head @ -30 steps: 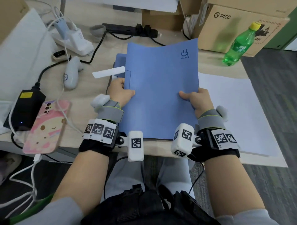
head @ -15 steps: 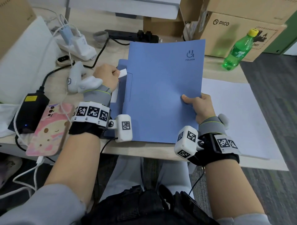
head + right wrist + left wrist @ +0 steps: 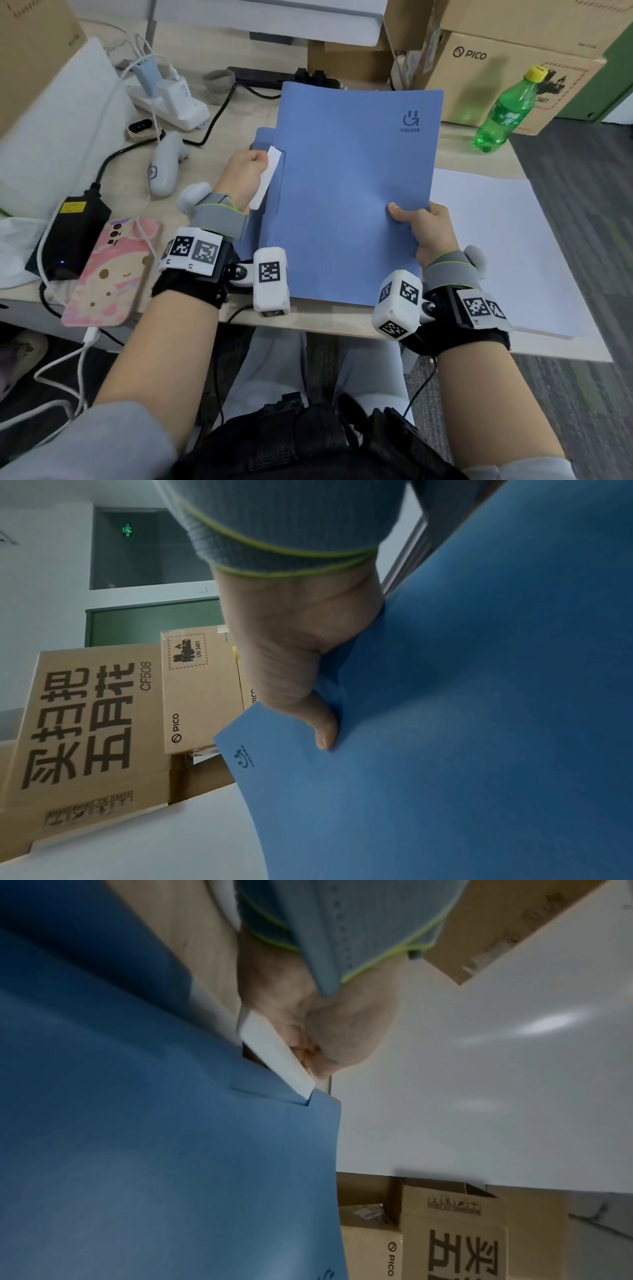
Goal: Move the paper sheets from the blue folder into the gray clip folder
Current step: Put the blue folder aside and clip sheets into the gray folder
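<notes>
Right hand (image 3: pixel 426 231) pinches the blue folder (image 3: pixel 349 192) cover's right edge; contents hidden. Left hand (image 3: pixel 245 174) grips a white strip (image 3: pixel 265 178) at the folder's left edge.

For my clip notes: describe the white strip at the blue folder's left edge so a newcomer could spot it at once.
Find the big blue folder mid-desk, its right edge gripped by the right hand. At its left edge the left hand pinches a narrow white strip. It is slim and rigid-looking, unlike the wide white sheets lying right.
</notes>
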{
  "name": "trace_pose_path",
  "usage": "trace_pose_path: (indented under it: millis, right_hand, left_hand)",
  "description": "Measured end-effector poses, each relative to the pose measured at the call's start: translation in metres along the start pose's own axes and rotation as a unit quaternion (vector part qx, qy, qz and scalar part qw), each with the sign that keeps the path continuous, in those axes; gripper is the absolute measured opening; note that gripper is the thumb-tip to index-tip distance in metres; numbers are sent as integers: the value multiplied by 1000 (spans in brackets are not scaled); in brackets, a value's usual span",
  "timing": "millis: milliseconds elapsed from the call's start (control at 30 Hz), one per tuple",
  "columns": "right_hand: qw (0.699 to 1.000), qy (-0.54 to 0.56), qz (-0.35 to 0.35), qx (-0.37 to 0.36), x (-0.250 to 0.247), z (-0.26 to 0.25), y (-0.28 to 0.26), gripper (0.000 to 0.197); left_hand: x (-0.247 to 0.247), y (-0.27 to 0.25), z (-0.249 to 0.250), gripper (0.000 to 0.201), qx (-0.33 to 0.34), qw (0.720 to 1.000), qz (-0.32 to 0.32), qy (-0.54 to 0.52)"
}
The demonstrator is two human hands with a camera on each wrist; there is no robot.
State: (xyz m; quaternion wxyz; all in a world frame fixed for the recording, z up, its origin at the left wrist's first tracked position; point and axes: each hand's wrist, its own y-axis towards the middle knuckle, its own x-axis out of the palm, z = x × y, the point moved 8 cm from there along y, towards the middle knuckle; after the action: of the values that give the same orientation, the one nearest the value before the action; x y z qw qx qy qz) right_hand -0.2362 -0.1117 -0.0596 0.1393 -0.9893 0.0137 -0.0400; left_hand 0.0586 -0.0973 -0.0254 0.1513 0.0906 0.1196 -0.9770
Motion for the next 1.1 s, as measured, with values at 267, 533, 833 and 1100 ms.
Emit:
trace_pose_path:
  millis: [267,533,833,1100]
  right_hand:
    - [1000,-2,7,1,-2,4,-2,17]
    - [1000,0,10,10,0,5,-6,19]
    - [997,-66,18,35,1,5,-3,31]
    - [981,-166,90,34,-3,9,-1,25]
  left_hand:
    - [29,-20,-1,59,-56,978,-105,-171]
    - [44,-24,2,64,-34,980,-108,-162]
    - [-13,-18,-7,30,29,989,83,116]
    - [-22,-26,-32,15,-26,966,80,246]
